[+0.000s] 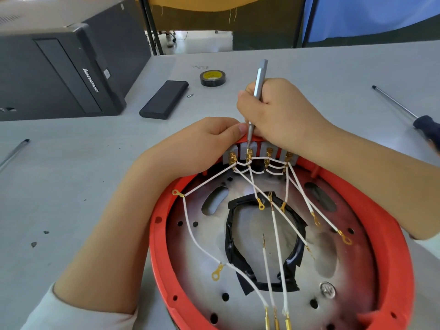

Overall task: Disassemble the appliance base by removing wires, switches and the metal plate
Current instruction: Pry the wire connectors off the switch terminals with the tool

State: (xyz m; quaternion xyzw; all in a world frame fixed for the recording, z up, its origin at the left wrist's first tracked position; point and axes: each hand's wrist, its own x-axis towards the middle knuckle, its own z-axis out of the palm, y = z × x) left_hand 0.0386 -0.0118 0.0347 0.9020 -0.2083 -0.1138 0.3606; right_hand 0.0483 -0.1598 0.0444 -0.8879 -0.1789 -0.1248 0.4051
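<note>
Appliance base (159, 236), red-rimmed and round, lying open side up at the near middle of the grey surface (71, 186), reaching past the bottom edge of the view. Inside it: a silvery metal plate (197, 263) pierced with round holes and slots, its large central opening edged with black tape (229, 241). Strung across the plate: white wires (202, 244) ending in gold ring and pin terminals, all fanning out from the far rim. At that rim: four grey switches (229, 156) in a row, brass contacts facing the camera, short white jumper loops linking them. Left hand (202, 144) curled over the far rim, thumb and fingertips pinching the edge just beside the leftmost switches. Right hand (281, 115) closed around a slim silver screwdriver (258, 84), held nearly upright, tip down at the top of the second switch from the left. Elsewhere on the surface: a roll of black tape (212, 78) and a dark flat case (164, 100) beyond the hands, a small bit (190, 95) between them, a black computer tower (52, 67) lying at far left, a long screwdriver (404, 110) with a dark handle at right, another tool (14, 151) at the left edge.
</note>
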